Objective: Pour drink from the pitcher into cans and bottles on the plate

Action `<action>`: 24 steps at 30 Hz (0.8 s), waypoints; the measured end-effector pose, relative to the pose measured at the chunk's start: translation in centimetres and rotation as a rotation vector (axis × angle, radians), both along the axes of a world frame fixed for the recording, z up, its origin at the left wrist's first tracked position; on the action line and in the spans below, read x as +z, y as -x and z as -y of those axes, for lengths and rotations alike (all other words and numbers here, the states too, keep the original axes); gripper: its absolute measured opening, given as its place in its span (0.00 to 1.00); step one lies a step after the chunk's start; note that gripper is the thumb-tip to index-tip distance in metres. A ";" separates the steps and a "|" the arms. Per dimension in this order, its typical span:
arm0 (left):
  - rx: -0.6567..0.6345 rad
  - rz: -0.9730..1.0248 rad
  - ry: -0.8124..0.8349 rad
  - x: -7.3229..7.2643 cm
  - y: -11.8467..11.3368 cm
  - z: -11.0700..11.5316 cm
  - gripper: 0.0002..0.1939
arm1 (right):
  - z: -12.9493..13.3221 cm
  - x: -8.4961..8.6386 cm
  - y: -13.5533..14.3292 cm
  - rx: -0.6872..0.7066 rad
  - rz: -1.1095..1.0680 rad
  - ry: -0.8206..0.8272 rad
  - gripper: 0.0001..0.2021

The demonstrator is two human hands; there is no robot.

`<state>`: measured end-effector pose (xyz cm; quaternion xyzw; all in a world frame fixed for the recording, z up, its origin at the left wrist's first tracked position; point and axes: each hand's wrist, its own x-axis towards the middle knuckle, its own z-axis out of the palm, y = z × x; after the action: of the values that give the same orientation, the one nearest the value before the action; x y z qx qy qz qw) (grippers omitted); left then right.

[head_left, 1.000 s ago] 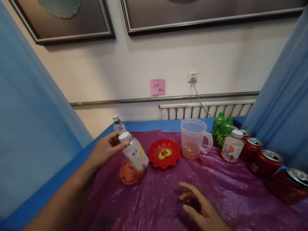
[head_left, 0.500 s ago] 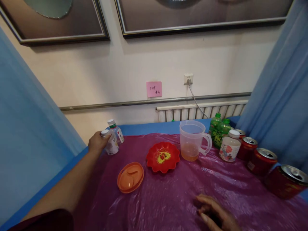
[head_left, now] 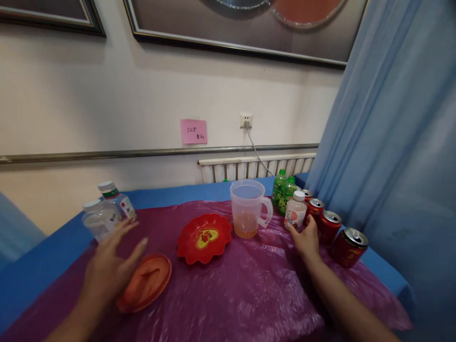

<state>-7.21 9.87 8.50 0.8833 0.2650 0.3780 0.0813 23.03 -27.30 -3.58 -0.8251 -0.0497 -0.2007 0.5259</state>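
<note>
Head view: a white-capped bottle (head_left: pixel 295 210) stands upright at the right hand (head_left: pixel 305 239), beside red cans (head_left: pixel 328 229); fingers curve about its lower part, whether gripping I cannot tell. The left hand (head_left: pixel 109 266), fingers spread, released, hovers near 2 clear bottles (head_left: pixel 95 222) and an orange dish (head_left: pixel 155 280).

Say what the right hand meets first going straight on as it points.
The white-capped bottle: the right hand's thumb and fingers are at its lower part, perhaps touching; depth is unclear. The green-capped bottles appear farther back.
</note>
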 end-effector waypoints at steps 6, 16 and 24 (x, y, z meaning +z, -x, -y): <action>-0.318 -0.045 -0.042 -4.7 1.6 10.0 0.17 | -1.2 0.7 -2.9 -0.031 -0.104 0.035 0.31; -0.546 -0.124 0.068 -3.7 -0.1 13.4 0.17 | 1.3 3.0 2.5 0.072 -0.153 -0.070 0.33; -0.982 -0.253 0.074 3.9 -2.6 17.9 0.32 | 1.2 3.8 15.1 0.956 -0.127 -0.114 0.32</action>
<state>-4.63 -8.03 12.36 0.9390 -0.1607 0.1756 0.2481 7.90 -28.47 0.21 -0.6903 -0.3798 0.1116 0.6057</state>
